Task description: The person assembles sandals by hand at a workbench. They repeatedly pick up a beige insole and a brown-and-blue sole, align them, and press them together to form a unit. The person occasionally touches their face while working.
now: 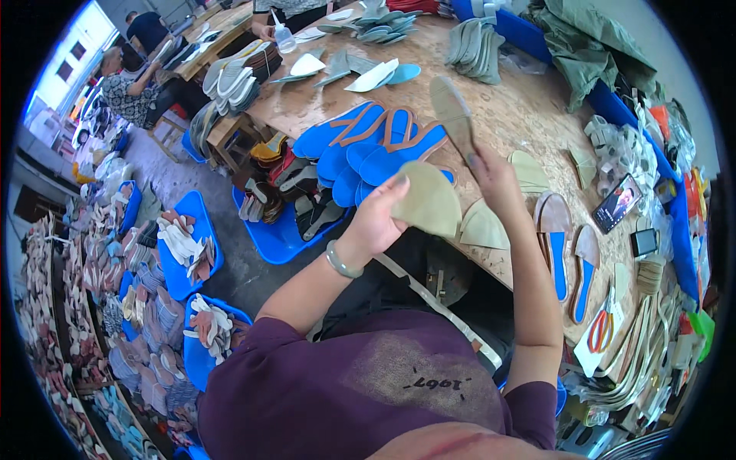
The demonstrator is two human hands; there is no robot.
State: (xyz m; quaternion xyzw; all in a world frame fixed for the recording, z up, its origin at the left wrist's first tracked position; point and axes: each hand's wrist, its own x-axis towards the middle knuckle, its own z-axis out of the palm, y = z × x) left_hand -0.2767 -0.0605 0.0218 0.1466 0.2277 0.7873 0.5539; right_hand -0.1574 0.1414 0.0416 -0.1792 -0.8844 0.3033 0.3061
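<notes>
Over the table's near edge, my left hand [381, 212] is closed on a half-round olive-beige shoe piece [429, 201], thumb on top. My right hand [494, 178] grips the lower end of a long beige-brown insole [451, 110], held upright above the tabletop. Several blue insoles with brown edging [366, 146] lie overlapped just beyond my left hand. Two more half-round beige pieces, one near [484, 226] and one farther off [527, 170], lie beside my right forearm. Right of them are brown-and-blue insoles [553, 218].
Scissors with orange handles [602, 330], a phone [617, 201] and cords [640, 345] lie on the table's right side. Grey insole stacks [474, 50] and a squeeze bottle [284, 38] stand farther back. Blue bins [287, 241] of shoe parts sit on the floor left. Other people [134, 92] sit beyond.
</notes>
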